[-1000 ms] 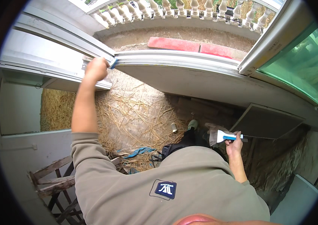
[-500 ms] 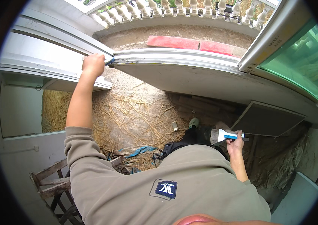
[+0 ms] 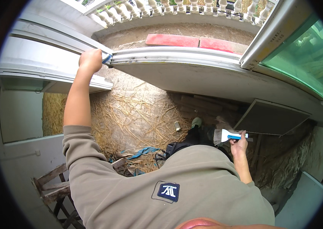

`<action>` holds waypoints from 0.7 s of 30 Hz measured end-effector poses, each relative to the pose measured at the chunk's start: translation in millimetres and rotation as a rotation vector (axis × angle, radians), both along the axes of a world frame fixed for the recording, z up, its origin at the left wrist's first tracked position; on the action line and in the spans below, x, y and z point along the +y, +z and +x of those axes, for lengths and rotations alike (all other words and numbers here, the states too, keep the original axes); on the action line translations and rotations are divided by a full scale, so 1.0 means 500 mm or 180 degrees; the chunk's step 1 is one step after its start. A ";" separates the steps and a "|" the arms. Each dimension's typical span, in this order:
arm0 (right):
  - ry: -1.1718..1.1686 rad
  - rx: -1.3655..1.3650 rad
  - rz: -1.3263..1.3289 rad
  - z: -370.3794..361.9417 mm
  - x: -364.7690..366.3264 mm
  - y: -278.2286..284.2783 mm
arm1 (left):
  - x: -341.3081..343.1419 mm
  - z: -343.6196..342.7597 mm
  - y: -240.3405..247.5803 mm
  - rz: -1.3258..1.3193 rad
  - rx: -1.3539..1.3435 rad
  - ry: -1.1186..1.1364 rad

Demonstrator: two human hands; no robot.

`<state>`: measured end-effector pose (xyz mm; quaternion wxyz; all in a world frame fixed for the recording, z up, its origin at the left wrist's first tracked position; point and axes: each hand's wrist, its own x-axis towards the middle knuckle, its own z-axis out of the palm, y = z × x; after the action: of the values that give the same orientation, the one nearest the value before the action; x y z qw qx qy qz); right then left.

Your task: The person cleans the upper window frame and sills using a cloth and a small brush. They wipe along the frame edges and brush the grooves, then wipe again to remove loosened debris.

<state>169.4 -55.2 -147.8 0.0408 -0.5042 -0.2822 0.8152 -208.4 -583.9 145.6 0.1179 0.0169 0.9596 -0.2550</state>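
At the left end of the white sliding-window track (image 3: 176, 54), my left hand (image 3: 90, 61) is closed in a fist. From the fist a small cleaning tool with a blue end (image 3: 107, 59) pokes out and touches the corner of the track; the rest of it is hidden by my fingers. Lower right, close to my body, my right hand (image 3: 239, 144) grips a flat brush (image 3: 228, 136) by its white and blue handle. Its pale bristles point left, and they are apart from the window frame.
Red boards (image 3: 173, 40) lie on the ledge beyond the track, before a white balustrade (image 3: 176, 9). A green-tinted glass pane (image 3: 302, 63) stands at right. Straw (image 3: 138, 110) covers the floor below. A framed screen panel (image 3: 272, 117) leans under the sill; a wooden stand (image 3: 53, 187) is lower left.
My left hand has shifted slightly left and away from me, and more of the blue end shows. My right hand keeps the brush in nearly the same place.
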 end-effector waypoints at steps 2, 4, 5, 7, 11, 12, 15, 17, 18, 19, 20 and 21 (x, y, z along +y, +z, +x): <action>-0.0020 -0.0017 -0.0010 0.000 0.000 0.000 | 0.008 0.006 -0.003 -0.0062 -0.0148 -0.0292; -0.0016 -0.0141 0.0061 0.000 0.000 0.000 | 0.018 0.011 0.005 0.0191 -0.0209 -0.0206; -0.0053 -0.0098 0.0008 0.001 0.001 0.000 | 0.026 0.014 0.010 0.0413 -0.0222 0.0004; -0.0040 -0.0136 0.0071 0.002 0.000 -0.002 | 0.046 0.021 0.026 0.0264 -0.0139 -0.0043; 0.0022 -0.0084 0.0004 0.004 -0.003 -0.003 | 0.130 0.063 0.003 0.1369 0.0444 -0.0624; 0.0012 -0.0070 -0.0037 0.004 -0.003 -0.002 | 0.163 0.072 -0.019 0.1682 0.0387 -0.0780; 0.0088 -0.0050 -0.0018 0.001 -0.006 0.000 | 0.258 0.104 -0.089 0.2455 0.0547 -0.1585; 0.0111 -0.0054 0.0058 -0.001 -0.008 0.001 | 0.287 0.119 -0.093 0.2259 0.0106 -0.1889; 0.0074 -0.0027 0.0027 -0.002 -0.008 0.002 | 0.290 0.121 -0.084 0.1866 -0.0172 -0.1734; 0.0077 0.0005 0.0025 0.000 -0.007 0.003 | 0.280 0.123 -0.066 0.1463 -0.0157 -0.1290; 0.0102 0.0043 0.0056 0.000 -0.008 0.003 | 0.264 0.122 -0.043 0.1018 -0.0388 -0.0765; 0.0036 0.0037 0.0009 0.001 -0.009 0.002 | 0.242 0.111 -0.015 0.0522 -0.0336 -0.0239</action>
<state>169.9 -59.6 -146.8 0.0386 -0.4979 -0.2860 0.8179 -153.0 -463.1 138.1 0.1569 0.0758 0.9684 -0.1786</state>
